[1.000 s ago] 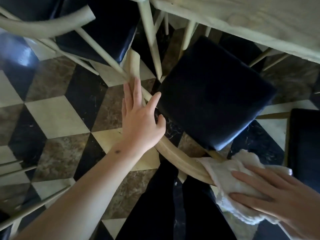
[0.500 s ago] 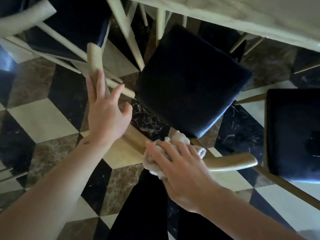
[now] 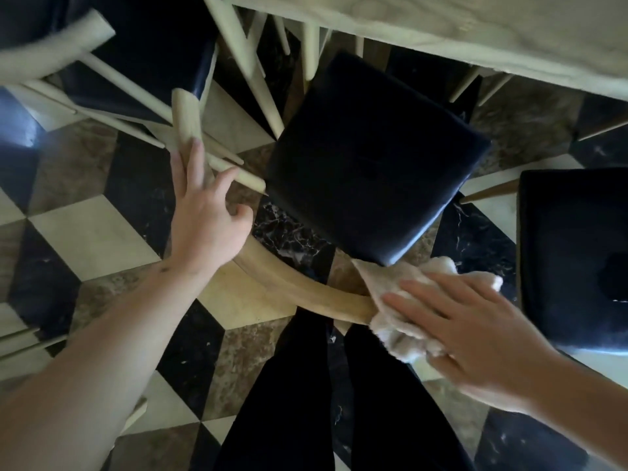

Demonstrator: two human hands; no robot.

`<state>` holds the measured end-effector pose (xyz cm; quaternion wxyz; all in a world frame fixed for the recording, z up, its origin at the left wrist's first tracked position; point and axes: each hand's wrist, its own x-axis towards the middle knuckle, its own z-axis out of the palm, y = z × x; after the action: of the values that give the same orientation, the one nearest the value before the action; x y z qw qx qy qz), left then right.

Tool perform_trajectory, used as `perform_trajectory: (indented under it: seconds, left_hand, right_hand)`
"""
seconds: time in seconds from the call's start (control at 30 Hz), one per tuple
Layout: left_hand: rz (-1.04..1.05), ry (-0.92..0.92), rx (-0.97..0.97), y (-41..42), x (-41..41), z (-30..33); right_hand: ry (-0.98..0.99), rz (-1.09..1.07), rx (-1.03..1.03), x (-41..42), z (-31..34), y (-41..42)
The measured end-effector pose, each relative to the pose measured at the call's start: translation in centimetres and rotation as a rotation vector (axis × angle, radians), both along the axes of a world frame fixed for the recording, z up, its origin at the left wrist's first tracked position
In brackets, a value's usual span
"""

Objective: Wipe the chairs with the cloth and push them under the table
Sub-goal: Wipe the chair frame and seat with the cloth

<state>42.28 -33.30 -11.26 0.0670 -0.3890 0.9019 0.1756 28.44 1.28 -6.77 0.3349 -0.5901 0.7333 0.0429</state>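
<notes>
A chair with a dark padded seat (image 3: 370,158) and a curved pale wooden backrest rail (image 3: 289,283) stands right in front of me, its seat partly under the table (image 3: 441,32). My left hand (image 3: 204,212) rests on the left part of the rail, fingers spread along the wood. My right hand (image 3: 475,331) presses a cream cloth (image 3: 404,300) flat against the right end of the rail, which the cloth and hand cover.
A second dark-seated chair (image 3: 136,59) stands at the upper left, and a third (image 3: 574,253) at the right edge. The floor is a black, white and brown chequered tile (image 3: 91,232). My dark-trousered legs (image 3: 306,402) stand just behind the rail.
My right hand slid the cloth along the rail from its middle back to the right end. The left hand stayed on the left part of the rail.
</notes>
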Motion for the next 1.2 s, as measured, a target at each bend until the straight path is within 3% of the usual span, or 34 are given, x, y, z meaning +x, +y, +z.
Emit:
perform_trajectory:
  seconds: [0.1,0.2,0.33,0.53,0.63,0.73,0.83,0.93,1.03,1.2]
  left_hand:
    - [-0.003,-0.025,0.042,0.7,-1.2,0.5]
    - [0.011,0.054,0.041,-0.3,-2.7,1.6]
    - [-0.02,0.077,0.048,-4.7,-5.2,2.0]
    - [0.032,0.206,0.144,-9.3,-5.6,0.9]
    - [0.118,0.362,0.154,-9.4,-6.0,0.2]
    - [0.149,0.416,0.164,-8.8,-6.6,-0.4]
    - [0.131,0.398,0.149,-8.6,-6.2,-0.5]
    - [0.119,0.356,0.116,-9.2,-5.6,-0.2]
    - [0.1,0.371,0.092,-9.9,-5.7,-0.4]
    - [0.056,0.402,0.012,-10.3,-6.3,-1.6]
  right_hand:
    - [0.047,-0.071,0.023,-2.6,0.5,0.9]
    - [-0.017,-0.278,0.066,-1.7,0.8,-1.2]
    - [-0.526,-0.772,0.121,-2.3,-2.4,-9.5]
    - [-0.874,-1.068,-0.337,0.2,-6.8,-26.2]
    - [-1.149,-1.07,-0.373,2.1,-8.1,-31.5]
    - [-1.231,-0.99,-0.347,2.2,-10.2,-33.1]
    - [-1.177,-0.756,-0.396,2.2,-12.8,-32.7]
    - [-0.857,-0.477,-0.367,2.4,-15.4,-34.0]
    - [-0.699,-0.474,-0.486,2.2,-17.7,-36.3]
    - [-0.838,-0.532,-0.559,0.5,-23.8,-37.4]
